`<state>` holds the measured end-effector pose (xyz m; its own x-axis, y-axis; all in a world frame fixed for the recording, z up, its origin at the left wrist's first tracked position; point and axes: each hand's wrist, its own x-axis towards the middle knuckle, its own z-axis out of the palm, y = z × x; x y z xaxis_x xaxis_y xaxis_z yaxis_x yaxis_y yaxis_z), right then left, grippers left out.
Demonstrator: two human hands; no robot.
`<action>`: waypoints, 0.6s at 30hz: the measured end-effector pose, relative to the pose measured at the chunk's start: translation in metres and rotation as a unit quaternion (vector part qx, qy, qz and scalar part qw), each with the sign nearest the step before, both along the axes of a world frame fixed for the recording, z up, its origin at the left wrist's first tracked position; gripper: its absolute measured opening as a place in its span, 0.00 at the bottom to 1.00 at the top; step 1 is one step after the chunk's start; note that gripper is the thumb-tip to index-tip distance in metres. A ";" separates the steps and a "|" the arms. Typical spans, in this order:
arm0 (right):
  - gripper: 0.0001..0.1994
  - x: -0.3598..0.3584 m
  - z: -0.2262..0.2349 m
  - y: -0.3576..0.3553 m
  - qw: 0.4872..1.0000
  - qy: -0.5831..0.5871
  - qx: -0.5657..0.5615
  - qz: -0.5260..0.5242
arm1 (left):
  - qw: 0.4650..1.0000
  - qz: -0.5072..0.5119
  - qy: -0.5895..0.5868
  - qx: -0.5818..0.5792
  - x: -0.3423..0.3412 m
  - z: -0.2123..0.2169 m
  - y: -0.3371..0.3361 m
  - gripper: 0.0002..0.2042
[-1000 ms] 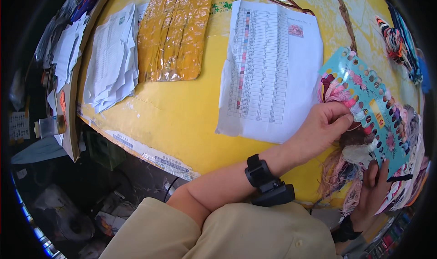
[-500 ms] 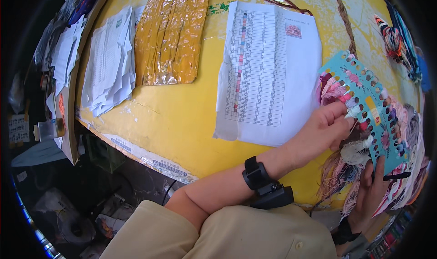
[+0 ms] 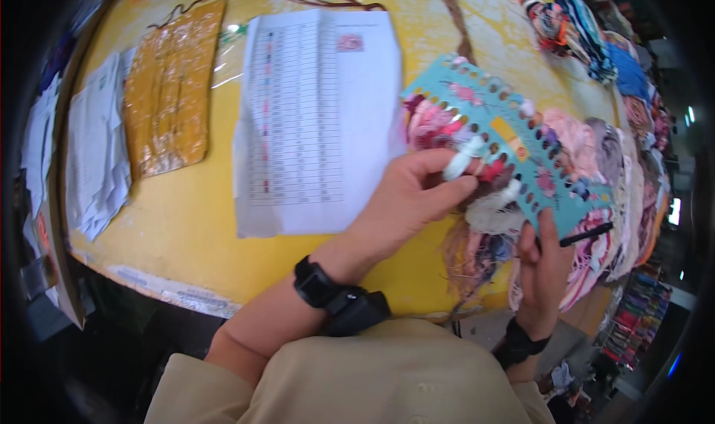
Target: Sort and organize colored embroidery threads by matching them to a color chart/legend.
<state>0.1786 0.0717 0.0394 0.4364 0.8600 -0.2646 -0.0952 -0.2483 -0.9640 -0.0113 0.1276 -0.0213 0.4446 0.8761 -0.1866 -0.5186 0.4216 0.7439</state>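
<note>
A teal thread card [image 3: 495, 118] with holes along both long edges lies tilted on the right, several coloured embroidery threads looped through it. My left hand [image 3: 421, 189] is at its left edge, thumb and forefinger pinching a pale mint-white thread [image 3: 465, 156]. At the card's lower end, my right hand [image 3: 544, 264] grips the edge, its thumb side against the teal face. A black pen [image 3: 587, 234] sticks out to the right from beside that hand. Pink thread [image 3: 428, 122] hangs from the card's upper left holes, and white thread [image 3: 495, 208] from the lower ones.
On the yellow table [image 3: 179, 223], a printed chart sheet [image 3: 365, 126] lies left of the card. Farther left are a brown taped board [image 3: 175, 89] and a stack of papers [image 3: 97, 141]. Thread bundles [image 3: 573, 36] lie at the far right; a brown cord [image 3: 456, 18] runs behind the card.
The view has swung to the right, so everything sits farther left. My left hand has drawn the pale thread slightly out from the card's edge. The right hand keeps its grip.
</note>
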 end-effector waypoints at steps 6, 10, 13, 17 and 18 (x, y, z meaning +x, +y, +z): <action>0.07 0.005 0.005 -0.005 0.999 0.018 0.021 0.032 | 1.000 0.000 0.000 -0.024 0.006 0.002 0.002 0.08; 0.07 0.002 0.007 -0.002 0.999 0.032 0.021 0.001 | 0.999 0.016 0.018 -0.027 0.006 0.001 0.002 0.06; 0.07 0.003 0.004 -0.002 0.999 0.040 0.017 0.020 | 0.999 0.012 0.002 -0.033 0.005 -0.003 0.003 0.05; 0.06 0.003 -0.003 -0.003 0.999 0.042 -0.009 0.026 | 0.999 0.041 -0.011 -0.026 0.007 -0.003 -0.001 0.07; 0.05 0.005 -0.007 -0.004 0.999 0.029 -0.009 0.011 | 0.999 0.033 -0.030 0.016 0.010 -0.010 -0.001 0.08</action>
